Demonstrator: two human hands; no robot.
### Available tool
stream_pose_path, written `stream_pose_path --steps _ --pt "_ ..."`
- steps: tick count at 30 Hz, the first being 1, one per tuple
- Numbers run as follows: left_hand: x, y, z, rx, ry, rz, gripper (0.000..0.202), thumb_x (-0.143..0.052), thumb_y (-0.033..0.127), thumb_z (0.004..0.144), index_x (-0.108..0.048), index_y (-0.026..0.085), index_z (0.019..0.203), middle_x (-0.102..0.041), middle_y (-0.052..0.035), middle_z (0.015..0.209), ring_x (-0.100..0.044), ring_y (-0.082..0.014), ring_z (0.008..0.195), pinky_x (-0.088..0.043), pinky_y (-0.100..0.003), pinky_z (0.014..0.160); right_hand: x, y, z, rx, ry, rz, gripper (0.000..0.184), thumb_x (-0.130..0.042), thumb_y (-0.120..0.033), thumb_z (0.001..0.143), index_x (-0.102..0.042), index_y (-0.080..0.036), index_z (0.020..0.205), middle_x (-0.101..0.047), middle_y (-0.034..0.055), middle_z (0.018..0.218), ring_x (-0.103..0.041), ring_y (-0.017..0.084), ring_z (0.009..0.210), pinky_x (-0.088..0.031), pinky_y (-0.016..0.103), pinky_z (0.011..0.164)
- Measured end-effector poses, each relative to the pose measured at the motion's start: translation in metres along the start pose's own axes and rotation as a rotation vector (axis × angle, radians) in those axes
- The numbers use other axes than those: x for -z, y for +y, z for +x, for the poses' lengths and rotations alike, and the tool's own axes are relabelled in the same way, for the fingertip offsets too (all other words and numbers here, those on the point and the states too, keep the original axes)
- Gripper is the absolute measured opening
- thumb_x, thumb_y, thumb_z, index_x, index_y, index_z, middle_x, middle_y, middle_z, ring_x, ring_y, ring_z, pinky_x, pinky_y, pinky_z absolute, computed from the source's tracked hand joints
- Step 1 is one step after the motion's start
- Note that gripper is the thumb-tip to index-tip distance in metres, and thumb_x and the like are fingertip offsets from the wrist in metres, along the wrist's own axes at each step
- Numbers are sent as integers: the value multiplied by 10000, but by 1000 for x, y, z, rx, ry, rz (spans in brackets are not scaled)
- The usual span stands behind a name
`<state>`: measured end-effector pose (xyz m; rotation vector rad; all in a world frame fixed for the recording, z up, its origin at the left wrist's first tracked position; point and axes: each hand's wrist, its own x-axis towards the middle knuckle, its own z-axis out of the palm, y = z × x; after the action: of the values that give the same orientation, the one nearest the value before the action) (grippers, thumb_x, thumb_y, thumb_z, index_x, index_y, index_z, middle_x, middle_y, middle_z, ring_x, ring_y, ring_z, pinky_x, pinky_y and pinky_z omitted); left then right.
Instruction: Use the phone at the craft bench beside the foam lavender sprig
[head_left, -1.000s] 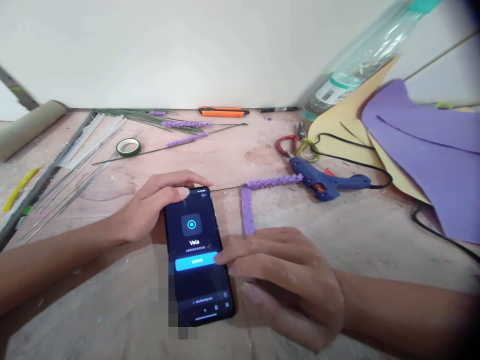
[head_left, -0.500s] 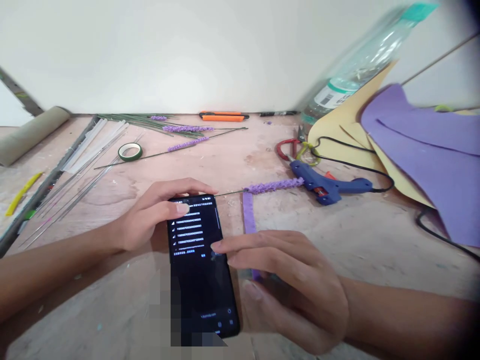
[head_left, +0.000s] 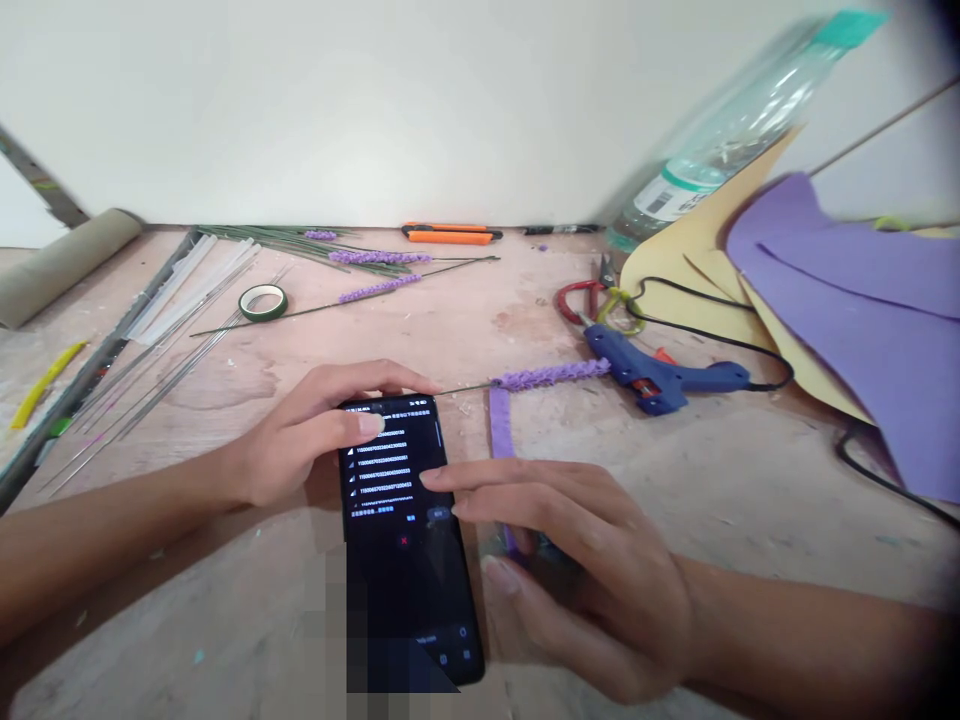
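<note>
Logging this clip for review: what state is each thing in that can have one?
Phone: flat on table, screen lit, showing a list.
Left hand: open, fingers on the phone's top edge.
Right hand: open, forefinger tip over the screen.
Glue gun: lying on its side, cord attached.
Scissors: lying closed.
Tape roll: lying flat.
Bottle: capped.

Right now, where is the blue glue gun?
The blue glue gun lies on the table's right half, its nozzle touching the purple flower stem, just in front of the red-handled scissors.
</note>
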<state>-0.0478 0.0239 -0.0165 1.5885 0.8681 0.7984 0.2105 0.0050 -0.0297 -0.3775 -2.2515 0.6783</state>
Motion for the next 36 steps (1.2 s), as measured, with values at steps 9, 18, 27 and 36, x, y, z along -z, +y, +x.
stream_pose_path --steps 9,18,27,36 --pt "-1 -1 1 -18 -2 -12 408 -553 352 891 -706 167 1221 -707 -99 1183 -626 -298 1039 -503 -362 857 3 -4 3 -48 -43 -3 366 -533 -83 869 -546 -157 1227 -701 132 1250 -683 184 1167 -607 304 910" --pt "0 -1 1 -36 -18 -25 392 -555 342 895 -706 174 1215 -703 -87 1179 -619 -289 1057 -489 -356 897 4 -5 4 -77 -84 -40 422 -530 -78 889 -495 -154 1303 -653 164 1344 -626 191 1271 -590 312 954" --pt "1 0 1 -30 -2 23 389 -556 329 880 -710 171 1200 -711 -81 1163 -627 -282 1015 -490 -344 851 4 -7 1 -21 22 -39 319 -533 -65 828 -592 -163 1126 -747 110 1159 -748 158 946 -597 260 758" --pt "-1 1 1 -6 -5 7 372 -571 322 887 -703 172 1200 -700 -64 1129 -616 -256 974 -468 -315 813 6 -7 5 39 -51 -30 224 -510 -48 830 -595 -174 995 -785 82 1014 -742 135 759 -518 264 608"
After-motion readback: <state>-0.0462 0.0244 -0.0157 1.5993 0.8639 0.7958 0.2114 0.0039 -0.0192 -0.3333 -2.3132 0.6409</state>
